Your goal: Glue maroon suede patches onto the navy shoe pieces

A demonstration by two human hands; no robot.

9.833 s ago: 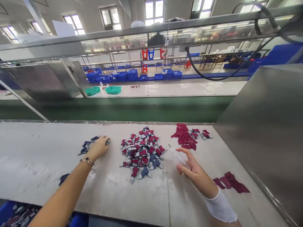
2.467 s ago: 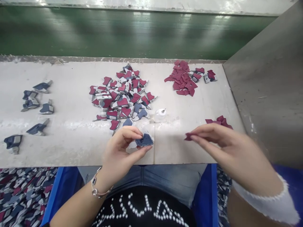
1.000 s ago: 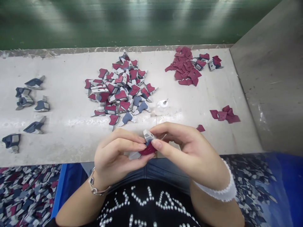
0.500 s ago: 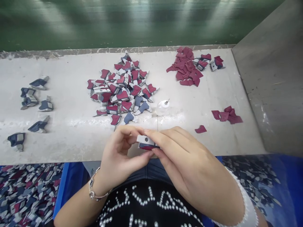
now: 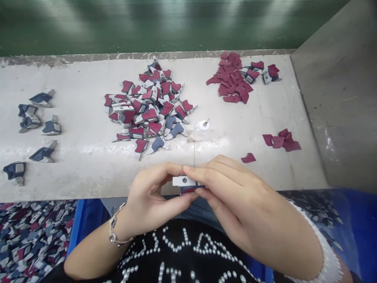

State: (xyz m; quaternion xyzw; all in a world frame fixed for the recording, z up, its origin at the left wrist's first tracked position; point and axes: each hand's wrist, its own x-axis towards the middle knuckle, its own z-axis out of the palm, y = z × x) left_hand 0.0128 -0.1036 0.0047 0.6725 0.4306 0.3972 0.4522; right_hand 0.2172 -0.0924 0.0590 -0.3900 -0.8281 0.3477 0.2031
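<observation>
Between my two hands, near the table's front edge, is a small part in white, dark blue and red, with a hexagonal hole facing up. My left hand pinches it from the left with thumb and fingers. From the right, my right hand grips its other end, which the fingers partly hide. Beyond them lies a pile of similar parts. A small clear bottle with a white top and metal tip stands behind my hands. A loose red piece lies to the right.
Red pieces form a heap at the back right and a smaller group nearer. Several blue-grey parts lie at the left. A metal panel borders the right side. Blue bins of parts sit below the table's front edge.
The held part has turned slightly and moved a little right and nearer my body, both hands still on it. The view has shifted slightly.
</observation>
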